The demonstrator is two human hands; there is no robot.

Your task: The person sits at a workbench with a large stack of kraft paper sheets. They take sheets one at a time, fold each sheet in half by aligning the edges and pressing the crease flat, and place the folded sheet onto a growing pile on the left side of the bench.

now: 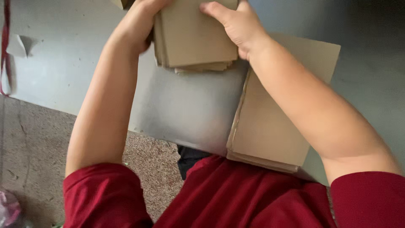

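Note:
A small stack of tan cardboard sheets (196,40) is held above the grey table (190,105) at the top of the view. My left hand (137,23) grips its left edge. My right hand (236,25) rests on its top right corner, fingers pressing on the top sheet. A larger stack of tan cardboard sheets (270,126) lies flat on the table under my right forearm, near the front edge.
A scrap of folded grey paper (23,44) lies at the table's far left. A red strap (5,46) hangs along the left edge. Speckled brown floor (33,152) shows below the table, with a pink bag (8,209) at the bottom left.

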